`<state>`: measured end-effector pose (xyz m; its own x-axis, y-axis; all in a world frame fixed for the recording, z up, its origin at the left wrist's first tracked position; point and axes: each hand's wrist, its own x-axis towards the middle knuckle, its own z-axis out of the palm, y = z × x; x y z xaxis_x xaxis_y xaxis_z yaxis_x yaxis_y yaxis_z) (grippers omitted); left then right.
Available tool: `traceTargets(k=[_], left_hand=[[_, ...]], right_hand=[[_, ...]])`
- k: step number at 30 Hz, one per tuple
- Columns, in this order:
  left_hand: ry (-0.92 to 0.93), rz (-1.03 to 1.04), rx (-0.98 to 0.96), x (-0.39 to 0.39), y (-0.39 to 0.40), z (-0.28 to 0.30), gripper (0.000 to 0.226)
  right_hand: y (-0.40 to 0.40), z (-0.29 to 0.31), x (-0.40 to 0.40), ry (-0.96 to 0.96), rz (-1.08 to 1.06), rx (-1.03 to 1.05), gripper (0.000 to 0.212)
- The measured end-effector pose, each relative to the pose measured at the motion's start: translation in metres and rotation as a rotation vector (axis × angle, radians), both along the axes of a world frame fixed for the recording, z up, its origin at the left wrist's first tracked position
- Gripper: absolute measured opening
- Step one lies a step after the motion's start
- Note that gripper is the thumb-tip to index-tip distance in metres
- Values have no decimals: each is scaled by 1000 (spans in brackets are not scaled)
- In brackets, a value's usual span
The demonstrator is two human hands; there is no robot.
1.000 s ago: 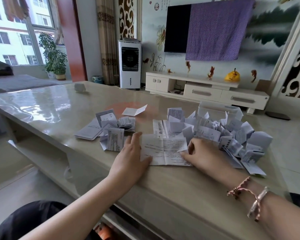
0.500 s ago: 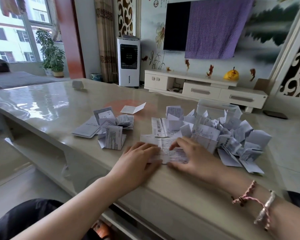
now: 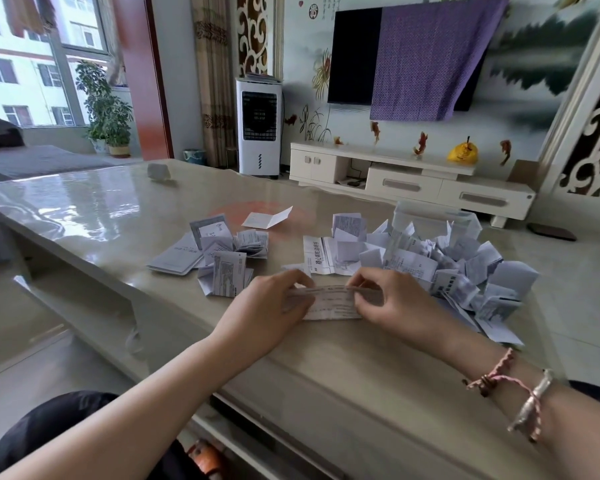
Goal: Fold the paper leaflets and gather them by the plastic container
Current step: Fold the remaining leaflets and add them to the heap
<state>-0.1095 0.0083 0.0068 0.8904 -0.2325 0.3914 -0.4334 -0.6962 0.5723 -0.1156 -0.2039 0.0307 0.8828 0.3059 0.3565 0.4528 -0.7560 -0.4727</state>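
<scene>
Item in hand: one leaflet (image 3: 331,303), lying on the table (image 3: 326,368) at its near edge, between your two hands, half doubled over with its far edge brought toward you. Your left hand (image 3: 274,306) pinches the left end of that raised flap, fingers curled over it; your right hand (image 3: 392,303) pinches the right end the same way — a grip at both ends keeps the edges square while the crease is set, and the table underneath gives you something to press against. Folded stock: a loose heap (image 3: 465,271) of leaflets just right of your right hand, piled against and around the clear container (image 3: 437,220), which stands at the far side of the heap; that is where the task wants them. A flat printed sheet (image 3: 317,259) lies just beyond your hands, touching the heap. Second lot: a smaller cluster (image 3: 219,254) left of your left hand, apart from the container, some folded, some flatter; whether they count as finished cannot be told. One tented leaflet (image 3: 267,218) sits alone beyond it. Judged stage — mid-fold, crease not yet pressed flat.
</scene>
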Motion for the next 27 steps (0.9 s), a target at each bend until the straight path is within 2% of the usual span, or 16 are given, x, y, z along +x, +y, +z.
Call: traceTargets(k=[4, 6, 9, 15, 19, 24, 27], left_hand=[[16, 47, 22, 4, 0, 0, 28], [20, 67, 78, 4, -1, -3, 38], [-22, 95, 168, 5, -4, -10, 45], [-88, 29, 191, 0, -13, -17, 24], [-104, 28, 159, 0, -12, -24, 22], [-118, 2, 54, 6, -8, -31, 32], [-139, -25, 59, 5, -8, -33, 38]], right_hand=[[3, -1, 6, 22, -86, 58, 2], [6, -5, 9, -6, -152, -89, 9], [12, -14, 13, -75, -250, -410, 36], [31, -26, 9, -117, -184, -318, 58], [25, -29, 3, -66, -170, -303, 51], [-4, -22, -1, -15, -160, -340, 44], [-12, -18, -4, 21, -59, -305, 36]])
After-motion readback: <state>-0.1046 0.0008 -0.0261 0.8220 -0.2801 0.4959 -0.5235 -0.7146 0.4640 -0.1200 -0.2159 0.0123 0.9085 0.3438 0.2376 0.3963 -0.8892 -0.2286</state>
